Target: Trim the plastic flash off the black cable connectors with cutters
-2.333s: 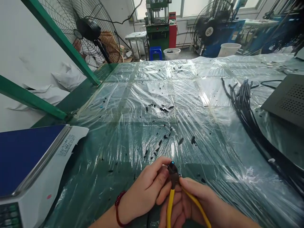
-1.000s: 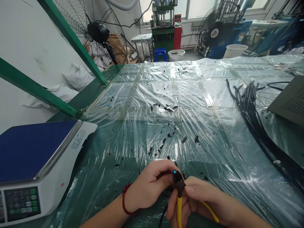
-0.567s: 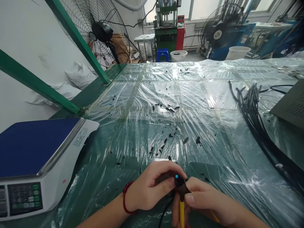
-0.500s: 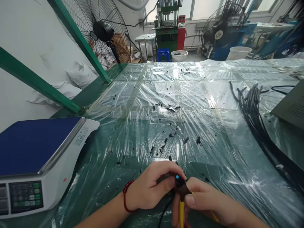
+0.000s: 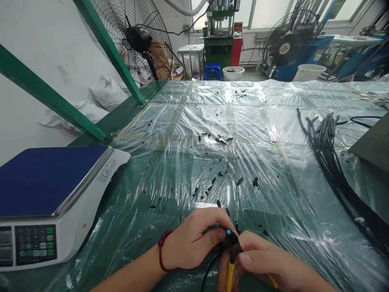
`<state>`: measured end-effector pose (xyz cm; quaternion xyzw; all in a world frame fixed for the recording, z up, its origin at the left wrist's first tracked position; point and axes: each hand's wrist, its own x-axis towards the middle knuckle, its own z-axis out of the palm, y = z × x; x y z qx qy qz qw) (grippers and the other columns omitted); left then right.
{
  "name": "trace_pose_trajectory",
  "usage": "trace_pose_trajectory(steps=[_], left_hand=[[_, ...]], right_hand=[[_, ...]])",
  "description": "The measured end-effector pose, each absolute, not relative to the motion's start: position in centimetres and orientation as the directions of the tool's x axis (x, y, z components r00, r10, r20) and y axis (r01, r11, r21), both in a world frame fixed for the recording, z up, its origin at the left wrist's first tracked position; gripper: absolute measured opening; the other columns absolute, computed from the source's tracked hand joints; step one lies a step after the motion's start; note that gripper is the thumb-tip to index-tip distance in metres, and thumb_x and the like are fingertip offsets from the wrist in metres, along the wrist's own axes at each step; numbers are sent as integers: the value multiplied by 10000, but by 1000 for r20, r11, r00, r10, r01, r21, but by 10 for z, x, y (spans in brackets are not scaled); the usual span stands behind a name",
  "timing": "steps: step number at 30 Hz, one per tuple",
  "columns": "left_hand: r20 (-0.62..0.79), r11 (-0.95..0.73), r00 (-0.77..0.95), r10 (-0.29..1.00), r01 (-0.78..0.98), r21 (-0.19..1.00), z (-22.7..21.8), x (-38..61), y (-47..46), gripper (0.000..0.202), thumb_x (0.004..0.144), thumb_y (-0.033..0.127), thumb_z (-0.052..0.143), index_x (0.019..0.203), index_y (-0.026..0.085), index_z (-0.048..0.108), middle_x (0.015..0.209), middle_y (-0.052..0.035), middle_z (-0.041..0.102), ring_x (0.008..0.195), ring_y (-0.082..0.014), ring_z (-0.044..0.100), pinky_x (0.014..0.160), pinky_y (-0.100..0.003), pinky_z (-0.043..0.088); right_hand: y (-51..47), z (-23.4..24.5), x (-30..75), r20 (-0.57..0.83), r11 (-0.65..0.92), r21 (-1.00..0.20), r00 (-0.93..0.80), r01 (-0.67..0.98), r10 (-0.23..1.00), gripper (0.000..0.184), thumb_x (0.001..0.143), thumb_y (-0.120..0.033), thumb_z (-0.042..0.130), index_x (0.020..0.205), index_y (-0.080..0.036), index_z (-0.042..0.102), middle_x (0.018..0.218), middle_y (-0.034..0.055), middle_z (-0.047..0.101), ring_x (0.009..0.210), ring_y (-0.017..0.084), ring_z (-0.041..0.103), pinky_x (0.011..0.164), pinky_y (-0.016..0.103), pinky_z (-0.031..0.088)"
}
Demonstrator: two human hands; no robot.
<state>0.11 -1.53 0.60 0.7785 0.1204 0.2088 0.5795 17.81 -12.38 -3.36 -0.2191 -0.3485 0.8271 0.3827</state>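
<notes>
At the table's near edge my left hand (image 5: 194, 239) pinches the end of a thin black cable (image 5: 209, 267), whose dark tip shows a small blue dot (image 5: 229, 232). My right hand (image 5: 261, 261) is closed on yellow-handled cutters (image 5: 230, 275), and their dark jaws meet the cable tip between my two thumbs. A red bead bracelet (image 5: 162, 255) circles my left wrist. Both hands rest low over the plastic-covered green table (image 5: 170, 174).
A white scale with a blue platform (image 5: 45, 194) stands at the left. A bundle of grey-black cables (image 5: 328, 158) runs along the right, beside a grey perforated metal box (image 5: 372, 144). Black cut scraps (image 5: 219, 178) litter the plastic sheet. Green braces and fans stand behind.
The view has tilted and shifted, so my hands sit lower in frame. Both hands keep their grip, and the cutter jaws have stayed at the cable tip.
</notes>
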Motion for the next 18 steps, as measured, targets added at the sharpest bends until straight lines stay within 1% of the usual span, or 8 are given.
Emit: trace_pose_trajectory(steps=[5,9,11,16,18], left_hand=[[171,-277,889,426,-52,959,5,1,-16,331,1053,430,462,1007,167,657,860,-63,661,766,-156,614,746,-260,471],[165,-261,890,425,-54,964,6,1,-16,333,1054,427,466,1009,162,662,862,-64,668,763,-151,618,741,-253,477],[177,-277,887,426,-58,959,7,1,-15,336,1056,425,462,1012,162,665,857,-63,667,760,-149,617,739,-251,475],[194,-339,891,410,-49,940,6,1,-13,334,1062,409,448,999,164,666,839,-61,668,745,-151,617,741,-258,472],[197,-345,893,404,-51,937,7,1,-12,347,1064,416,440,1000,160,665,841,-63,669,750,-152,622,742,-257,472]], right_hand=[[-124,-30,177,-89,-437,-754,-582,-491,808,608,868,-592,611,913,-12,787,682,107,674,631,149,616,654,236,482],[-124,-29,176,-84,-421,-757,-564,-499,821,595,868,-578,605,875,-13,793,626,88,645,594,135,590,613,214,455],[-124,-30,176,-83,-419,-759,-563,-499,822,595,878,-570,591,891,-10,791,640,97,653,603,136,595,621,216,462],[-126,-33,177,-142,-485,-741,-597,-465,789,642,882,-601,569,984,2,764,794,169,711,674,156,644,644,222,494],[-127,-34,178,-148,-499,-731,-605,-465,782,650,878,-609,568,972,6,759,795,173,711,684,159,650,630,214,486]])
